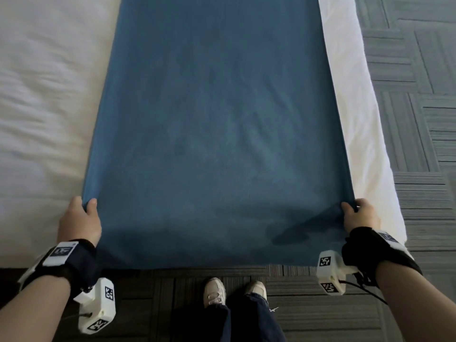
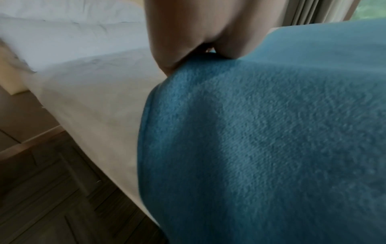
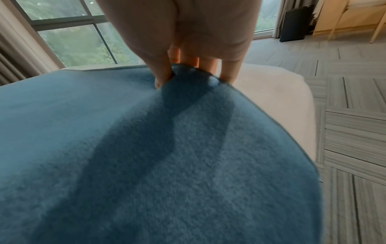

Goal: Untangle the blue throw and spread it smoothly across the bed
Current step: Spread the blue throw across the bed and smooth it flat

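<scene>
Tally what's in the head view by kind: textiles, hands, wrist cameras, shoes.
Textiles: 2, the blue throw and the white bedding
Hands: 2, the left hand and the right hand, each pinching a throw edge
Wrist cameras: 2
Shoes: 2
Total: 8

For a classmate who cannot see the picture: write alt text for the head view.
Two hands, the left hand and right hand, grip the near corners of a blue throw spread flat along a white bed; its near edge hangs over the bed's end.
</scene>
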